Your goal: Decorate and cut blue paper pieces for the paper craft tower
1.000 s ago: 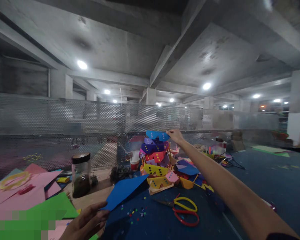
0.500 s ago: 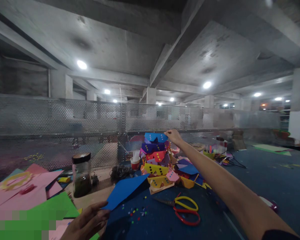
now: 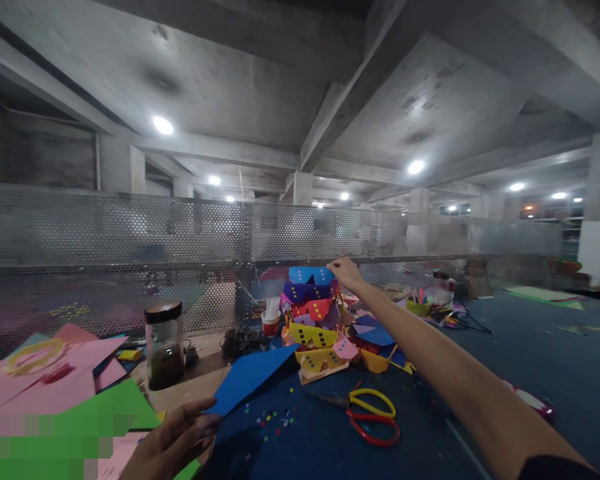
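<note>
My right hand [image 3: 344,272] reaches far forward, with finger and thumb pinched at the right end of a blue paper mask [image 3: 310,275] dotted with small squares. That mask tops a stack of similar notched paper masks in purple, red [image 3: 311,310], yellow [image 3: 313,337] and orange. Low at the left, my left hand [image 3: 177,433] has its fingers on the near corner of a blue paper sheet [image 3: 255,373]; its thumb is hidden. Scissors [image 3: 373,413] with one yellow and one red handle lie on the dark blue table [image 3: 410,447] right of the sheet.
Tiny coloured paper bits [image 3: 273,423] are scattered near the sheet. Left stand a dark-lidded glass jar [image 3: 164,347] and pink [image 3: 40,373] and green papers [image 3: 110,407]. Behind are a paper cup [image 3: 271,322], black cord [image 3: 243,343] and a perforated metal screen [image 3: 200,233].
Very little differs. The view has shifted slightly; my right hand stays at the top mask and my left hand stays at the blue sheet's corner.
</note>
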`<state>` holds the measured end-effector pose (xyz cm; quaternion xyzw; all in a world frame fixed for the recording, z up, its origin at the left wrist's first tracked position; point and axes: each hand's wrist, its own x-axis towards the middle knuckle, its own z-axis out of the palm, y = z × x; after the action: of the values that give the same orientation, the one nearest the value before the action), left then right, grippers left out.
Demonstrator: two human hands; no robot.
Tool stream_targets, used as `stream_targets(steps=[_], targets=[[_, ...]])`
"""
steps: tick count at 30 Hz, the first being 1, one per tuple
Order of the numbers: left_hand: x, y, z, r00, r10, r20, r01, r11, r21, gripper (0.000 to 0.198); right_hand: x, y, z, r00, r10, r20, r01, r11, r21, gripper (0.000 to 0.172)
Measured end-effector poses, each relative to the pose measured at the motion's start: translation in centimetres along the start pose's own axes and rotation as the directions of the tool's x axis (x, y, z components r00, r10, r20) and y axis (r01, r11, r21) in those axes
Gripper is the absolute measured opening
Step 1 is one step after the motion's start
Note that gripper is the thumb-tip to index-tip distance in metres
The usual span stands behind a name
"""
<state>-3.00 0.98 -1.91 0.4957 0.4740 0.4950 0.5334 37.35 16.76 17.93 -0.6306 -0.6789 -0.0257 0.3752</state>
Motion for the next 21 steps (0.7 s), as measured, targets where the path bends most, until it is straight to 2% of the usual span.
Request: stream_targets(steps=[7,12,16,21], targets=[[0.2,-0.4,-0.2,0.999,-0.028,-0.033,0.027,0.999,-0.031,0.071,-0.1,0.1,0.1,1.0,-0.014,-0.005,0.014,1.0,-0.002,0.035],[0.2,-1.1,0.5,0.992,0.046,-0.113,-0.054,0.996,-0.065,0.071,-0.2,0.1,0.3,0.999,-0.025,-0.04,0.024,1.0,-0.002,0.034],[0.4,-1.4,0.6,0.988,0.08,-0.129,-0.087,0.995,-0.051,0.068,-0.6,-0.1,0.1,0.993,-0.025,-0.115,0.023,1.0,-0.016,0.034],[-0.6,-0.1,0.5,0.997,0.069,-0.042,-0.068,0.997,0.028,0.067,-2.3,-1.1,-1.5,0.955,-0.049,-0.293,0.032,0.998,-0.062,0.027]])
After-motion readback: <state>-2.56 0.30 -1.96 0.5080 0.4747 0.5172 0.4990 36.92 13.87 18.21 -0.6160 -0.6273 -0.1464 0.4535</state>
